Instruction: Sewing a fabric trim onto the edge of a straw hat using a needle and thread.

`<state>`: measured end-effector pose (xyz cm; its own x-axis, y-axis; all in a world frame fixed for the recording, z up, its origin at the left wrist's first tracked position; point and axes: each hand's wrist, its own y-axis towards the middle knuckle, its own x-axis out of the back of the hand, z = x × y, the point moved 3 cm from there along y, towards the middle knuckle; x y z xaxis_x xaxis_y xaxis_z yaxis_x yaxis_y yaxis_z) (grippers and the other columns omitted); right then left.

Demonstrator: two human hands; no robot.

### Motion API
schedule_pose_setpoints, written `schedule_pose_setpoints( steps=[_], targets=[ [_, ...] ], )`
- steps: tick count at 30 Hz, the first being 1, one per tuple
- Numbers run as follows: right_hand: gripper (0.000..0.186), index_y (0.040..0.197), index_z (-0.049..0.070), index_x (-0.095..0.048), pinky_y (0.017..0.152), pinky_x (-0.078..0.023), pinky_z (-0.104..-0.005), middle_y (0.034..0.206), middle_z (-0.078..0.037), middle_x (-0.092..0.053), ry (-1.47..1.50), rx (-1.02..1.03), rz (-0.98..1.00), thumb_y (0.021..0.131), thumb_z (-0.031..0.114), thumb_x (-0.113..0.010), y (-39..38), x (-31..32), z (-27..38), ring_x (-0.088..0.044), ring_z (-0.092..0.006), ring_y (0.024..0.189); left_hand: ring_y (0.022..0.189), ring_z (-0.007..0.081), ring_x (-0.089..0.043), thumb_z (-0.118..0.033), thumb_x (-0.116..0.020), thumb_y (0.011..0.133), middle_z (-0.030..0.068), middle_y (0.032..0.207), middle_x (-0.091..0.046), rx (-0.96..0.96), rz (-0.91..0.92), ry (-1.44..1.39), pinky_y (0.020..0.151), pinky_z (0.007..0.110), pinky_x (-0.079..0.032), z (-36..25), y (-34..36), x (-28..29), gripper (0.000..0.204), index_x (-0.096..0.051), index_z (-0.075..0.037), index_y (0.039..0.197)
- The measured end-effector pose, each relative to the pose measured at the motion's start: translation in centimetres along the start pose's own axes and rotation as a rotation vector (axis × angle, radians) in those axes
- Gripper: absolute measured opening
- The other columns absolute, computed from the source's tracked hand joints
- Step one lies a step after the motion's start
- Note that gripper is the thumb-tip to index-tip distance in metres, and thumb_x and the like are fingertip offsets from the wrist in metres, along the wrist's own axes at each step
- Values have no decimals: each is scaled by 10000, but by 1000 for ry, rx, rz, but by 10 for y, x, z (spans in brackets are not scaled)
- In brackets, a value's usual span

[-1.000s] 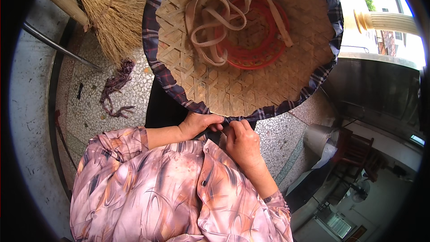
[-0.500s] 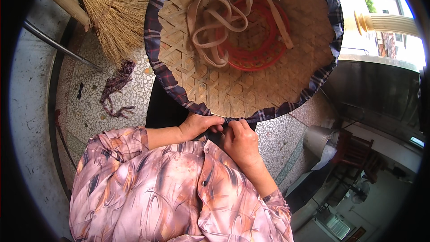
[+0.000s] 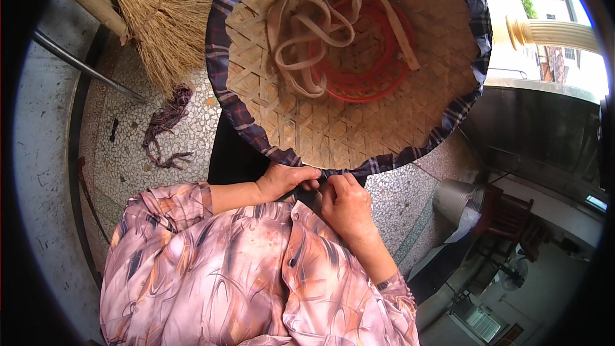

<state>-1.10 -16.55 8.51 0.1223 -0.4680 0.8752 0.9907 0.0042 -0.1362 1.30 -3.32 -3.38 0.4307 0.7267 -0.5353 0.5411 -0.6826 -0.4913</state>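
Note:
A round woven bamboo hat [image 3: 391, 118], seen from the inside, has dark plaid cloth [image 3: 224, 83] around its rim. Inside it are a red plastic ring [image 3: 378, 80] and a looped beige strap [image 3: 403, 45]. At the rim's lower edge, my left hand [image 3: 282, 182] is closed on the plaid cloth, thumb pointing right. Beside it, my right hand [image 3: 346, 205] pinches the same edge, its fingertips partly hidden in the cloth.
A straw broom [image 3: 160, 32] lies at upper left near a metal rod [image 3: 90, 64]. A purplish tangled bundle [image 3: 163, 128] is on the speckled floor [image 3: 192, 154]. At right are a metal bucket [image 3: 451, 198], wooden chairs [image 3: 512, 214] and a fan [image 3: 512, 272].
The hat has shifted very slightly to the right and down since a second ago. Both hands stay at the same stretch of rim, nearly still.

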Motion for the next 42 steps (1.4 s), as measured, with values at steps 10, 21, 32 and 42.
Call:
schedule_pose_setpoints(
  steps=[10,21,32,42],
  targets=[
    [56,798,26,-624,593,-501,-425,747,-161,-596,12,-45,13,745,29,-608,3,1,0,-610,-357,671,770,142,-634,-161,-639,881,79,845,-683,76,-50,-145,720,254,-502,-14,-5,-6,189,-688,3,960],
    [50,791,26,-625,597,-503,-424,745,-159,-601,9,-35,30,743,26,-610,5,-1,-2,-608,-359,666,695,105,-632,-187,-613,877,49,774,-677,-27,-62,4,631,245,-507,-15,-3,-6,186,-679,-13,873],
    [119,858,12,-551,554,-502,-418,777,-180,-571,42,65,-108,752,-20,-592,-4,-13,-4,-603,-368,635,705,114,-630,-183,-632,875,60,809,-680,-12,-63,-170,638,248,-508,-15,-3,-8,178,-684,-16,904],
    [88,824,19,-497,552,-499,-439,763,-184,-569,68,14,-101,809,10,-584,5,-15,-3,-607,-382,650,840,149,-629,-186,-605,910,89,900,-677,-75,70,18,765,266,-495,0,2,-1,240,-676,5,1037]
  ],
)
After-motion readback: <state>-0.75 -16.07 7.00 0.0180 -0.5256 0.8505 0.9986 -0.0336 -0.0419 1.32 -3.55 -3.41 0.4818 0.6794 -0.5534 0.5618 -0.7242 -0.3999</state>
